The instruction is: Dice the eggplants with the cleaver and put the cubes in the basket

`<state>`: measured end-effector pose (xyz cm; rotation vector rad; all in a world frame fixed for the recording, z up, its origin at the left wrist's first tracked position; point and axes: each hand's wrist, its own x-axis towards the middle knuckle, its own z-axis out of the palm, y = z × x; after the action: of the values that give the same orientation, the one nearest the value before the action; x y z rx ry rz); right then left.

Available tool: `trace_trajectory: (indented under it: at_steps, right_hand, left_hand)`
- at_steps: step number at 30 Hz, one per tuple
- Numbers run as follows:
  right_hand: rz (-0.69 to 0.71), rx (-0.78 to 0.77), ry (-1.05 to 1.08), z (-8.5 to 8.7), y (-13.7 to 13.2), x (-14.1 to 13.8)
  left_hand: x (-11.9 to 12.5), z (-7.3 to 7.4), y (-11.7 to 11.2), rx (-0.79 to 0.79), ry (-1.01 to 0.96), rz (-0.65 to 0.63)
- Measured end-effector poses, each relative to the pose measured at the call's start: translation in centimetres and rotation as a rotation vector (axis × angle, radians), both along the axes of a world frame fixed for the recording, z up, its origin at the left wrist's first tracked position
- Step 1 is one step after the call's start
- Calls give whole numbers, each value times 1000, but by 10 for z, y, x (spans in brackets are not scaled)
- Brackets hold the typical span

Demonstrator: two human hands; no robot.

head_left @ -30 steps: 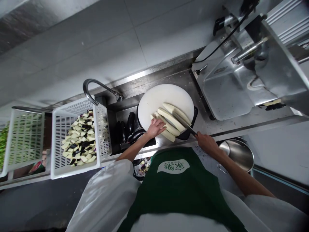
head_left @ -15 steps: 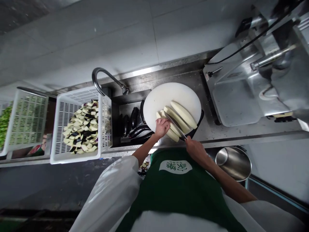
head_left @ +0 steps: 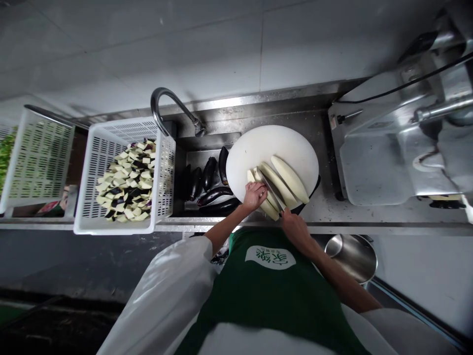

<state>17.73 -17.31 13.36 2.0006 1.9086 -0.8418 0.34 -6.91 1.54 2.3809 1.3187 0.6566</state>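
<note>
On the round white cutting board (head_left: pixel 247 148) lie long, pale lengths of eggplant. My right hand (head_left: pixel 294 228) is closed round the handle of a knife (head_left: pixel 273 188), whose blade slants away and to the left among the lengths. With bent fingers, my left hand (head_left: pixel 254 195) holds down the leftmost eggplant length (head_left: pixel 271 211), close beside the blade. Two pale eggplant pieces, a middle one (head_left: pixel 279 181) and a right one (head_left: pixel 290 177), lie to the right of the knife. How far the blade has sunk in cannot be told.
Whole dark eggplants (head_left: pixel 209 173) lie in the sink left of the board, under a curved faucet (head_left: pixel 158 108). A white basket (head_left: pixel 83 197) holds cut eggplant chunks; another basket (head_left: pixel 40 158) stands farther left. A metal machine (head_left: pixel 377 167) is at right, a steel pot (head_left: pixel 356 259) below.
The view has shifted, so the board and sink sit farther right in the picture. Both hands keep nearly the same place at the eggplant and knife.
</note>
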Motion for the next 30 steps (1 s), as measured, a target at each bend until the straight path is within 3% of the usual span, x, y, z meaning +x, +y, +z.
trace_trajectory:
  at_steps: [5, 11, 17, 22, 30]
  right_hand:
    - [-47, 35, -8, -11, 47, -16]
    - [14, 95, 54, 3, 71, -2]
    - [-36, 144, -42, 22, 52, -5]
    - [-37, 72, -63, 27, 17, -19]
    - [43, 32, -37, 15, -20, -26]
  left_hand:
    - [1, -4, 2, -10, -20, -8]
    - [-17, -3, 1, 30, -112, -70]
    - [-46, -9, -18, 159, -217, 105]
    - [-53, -20, -27, 125, -207, 259]
    - [-34, -18, -14, -22, -77, -5]
